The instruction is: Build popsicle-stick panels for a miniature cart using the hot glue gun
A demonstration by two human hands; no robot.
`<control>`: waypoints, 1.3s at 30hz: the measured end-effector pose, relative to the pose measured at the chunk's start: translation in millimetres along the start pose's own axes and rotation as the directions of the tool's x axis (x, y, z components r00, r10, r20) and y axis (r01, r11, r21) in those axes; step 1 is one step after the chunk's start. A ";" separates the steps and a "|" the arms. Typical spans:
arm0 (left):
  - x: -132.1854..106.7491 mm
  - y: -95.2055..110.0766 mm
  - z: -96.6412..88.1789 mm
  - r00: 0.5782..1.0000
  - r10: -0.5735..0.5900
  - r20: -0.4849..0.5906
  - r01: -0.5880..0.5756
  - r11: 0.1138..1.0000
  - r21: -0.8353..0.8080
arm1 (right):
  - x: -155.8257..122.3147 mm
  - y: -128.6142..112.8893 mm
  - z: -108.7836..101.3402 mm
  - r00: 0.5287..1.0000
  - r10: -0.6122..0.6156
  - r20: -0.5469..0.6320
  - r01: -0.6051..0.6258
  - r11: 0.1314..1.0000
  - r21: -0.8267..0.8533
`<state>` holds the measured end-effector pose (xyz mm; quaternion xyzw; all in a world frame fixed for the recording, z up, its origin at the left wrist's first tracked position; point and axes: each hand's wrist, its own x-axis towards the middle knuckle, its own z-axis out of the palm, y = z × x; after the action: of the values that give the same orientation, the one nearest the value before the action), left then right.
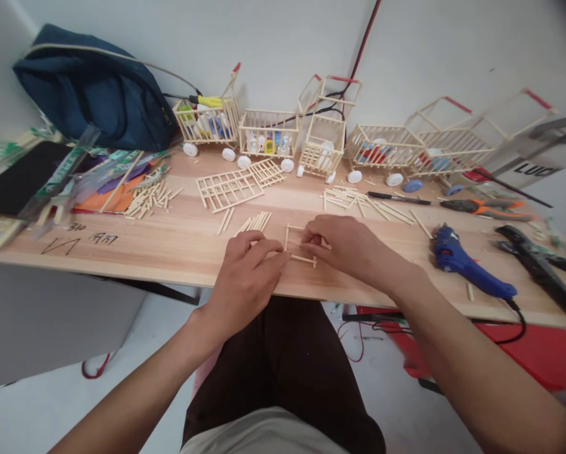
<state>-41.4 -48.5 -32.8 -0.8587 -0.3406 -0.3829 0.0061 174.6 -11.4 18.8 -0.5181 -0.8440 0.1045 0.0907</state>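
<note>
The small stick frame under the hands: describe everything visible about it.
The small stick frame is an unfinished rectangle of thin pale wooden sticks, lying flat near the front edge of the wooden table. An upright stick shows on its left side and a short crosspiece at the bottom; the rest is hidden. The right hand covers its right part, and the left hand has its fingers at its left edge. How it is joined cannot be seen.
</note>
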 end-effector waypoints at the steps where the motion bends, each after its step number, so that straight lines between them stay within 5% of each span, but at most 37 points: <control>1: -0.1 2.2 0.2 1.000 0.004 -0.007 -0.004 1.000 0.022 | 0.1 4.7 -2.4 0.999 0.006 -0.041 -0.005 1.000 0.020; 5: -3.6 16.0 4.5 0.996 0.046 0.082 -0.055 0.993 0.103 | 3.5 32.5 -6.9 0.959 0.087 -0.269 -0.067 0.994 0.083; 9: -10.4 29.6 13.8 0.974 0.096 0.206 -0.131 0.977 0.168 | 9.9 57.0 4.9 0.855 0.199 -0.480 -0.166 0.980 0.110; 14: -13.8 35.5 21.0 0.957 0.097 0.272 -0.159 0.963 0.217 | 11.0 66.8 17.8 0.791 0.264 -0.551 -0.191 0.963 0.188; 32: -10.9 40.1 22.1 0.979 0.091 0.182 -0.133 0.962 0.238 | 6.5 73.1 18.9 0.822 0.254 -0.510 -0.176 0.965 0.196; 39: -11.9 40.2 22.1 0.978 0.082 0.190 -0.123 0.968 0.220 | 8.3 78.6 22.6 0.877 0.208 -0.434 -0.163 0.977 0.140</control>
<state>-8.9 -80.3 -46.2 -0.8997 -0.3368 -0.2612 0.0946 232.3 28.9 -23.7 -0.6015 -0.7409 0.0331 0.2969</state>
